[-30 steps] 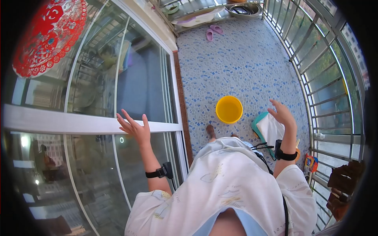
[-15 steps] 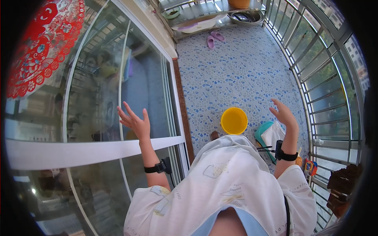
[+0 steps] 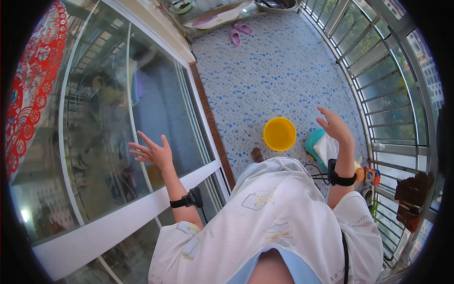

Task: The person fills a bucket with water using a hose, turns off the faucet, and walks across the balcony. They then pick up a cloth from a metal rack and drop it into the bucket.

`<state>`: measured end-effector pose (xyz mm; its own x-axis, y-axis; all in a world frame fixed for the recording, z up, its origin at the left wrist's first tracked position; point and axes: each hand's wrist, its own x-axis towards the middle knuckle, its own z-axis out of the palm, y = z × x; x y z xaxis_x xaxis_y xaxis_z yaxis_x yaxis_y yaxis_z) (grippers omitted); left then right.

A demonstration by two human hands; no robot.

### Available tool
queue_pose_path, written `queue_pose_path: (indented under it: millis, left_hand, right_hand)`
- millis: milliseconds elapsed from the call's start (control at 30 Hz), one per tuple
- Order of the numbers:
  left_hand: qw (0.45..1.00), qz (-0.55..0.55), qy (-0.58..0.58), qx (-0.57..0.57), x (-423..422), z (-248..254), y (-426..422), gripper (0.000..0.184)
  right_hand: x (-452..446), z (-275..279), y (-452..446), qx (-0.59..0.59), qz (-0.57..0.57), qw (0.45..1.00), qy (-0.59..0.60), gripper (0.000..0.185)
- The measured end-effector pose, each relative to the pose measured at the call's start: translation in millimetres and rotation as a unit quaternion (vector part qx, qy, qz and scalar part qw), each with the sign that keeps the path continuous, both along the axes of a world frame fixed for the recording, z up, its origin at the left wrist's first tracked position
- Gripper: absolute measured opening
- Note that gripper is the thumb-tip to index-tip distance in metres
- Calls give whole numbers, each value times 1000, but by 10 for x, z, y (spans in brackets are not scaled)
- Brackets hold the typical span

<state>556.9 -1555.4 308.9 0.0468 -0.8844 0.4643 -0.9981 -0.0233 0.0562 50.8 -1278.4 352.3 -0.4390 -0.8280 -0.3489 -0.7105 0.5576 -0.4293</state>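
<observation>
My left hand (image 3: 153, 152) is raised with its fingers spread and holds nothing. Behind it stands the sliding glass door (image 3: 104, 156). My right hand (image 3: 335, 125) is up on the other side, its fingers apart and bent slightly inward, with nothing in it. Between the two hands, on the floor in front of me, stands a yellow bucket (image 3: 279, 134); neither hand touches it. Below my right hand lies a teal item (image 3: 314, 140) with a white cloth (image 3: 327, 150) over it, partly hidden by my arm.
Blue-patterned flooring (image 3: 265, 71) runs forward to pink slippers (image 3: 240, 32) and a metal shelf holding a steel basin (image 3: 278, 5). Metal railings (image 3: 378, 90) line the right side. An orange packet (image 3: 372, 176) sits near them. Red paper decoration (image 3: 29, 94) hangs on the glass.
The view has shifted and turned slightly, so the door, shelf and bucket sit differently in it. Both hands remain raised and spread; the left appears slightly lower and farther left.
</observation>
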Motion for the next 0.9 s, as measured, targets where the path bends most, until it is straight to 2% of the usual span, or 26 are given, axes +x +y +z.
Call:
queue_pose_path:
  millis: [367, 433, 600, 800, 900]
  left_hand:
    - [1000, -4, 6, -14, 96, 144, 35, 92]
    - [999, -34, 6, -18, 126, 182, 73, 91]
    - [998, -48, 28, -11, 204, 79, 106, 91]
    - [998, -55, 20, -27, -4, 147, 29, 90]
    - [996, -71, 25, -45, -166, 175, -21, 89]
  right_hand:
    - [114, -18, -42, -9, 5, 1000, 3, 49]
    - [128, 13, -100, -7, 0, 1000, 7, 49]
    - [140, -21, -159, -34, 5, 999, 0, 49]
    - [128, 60, -216, -19, -3, 1000, -15, 49]
    - [8, -38, -285, -49, 8, 999, -15, 49]
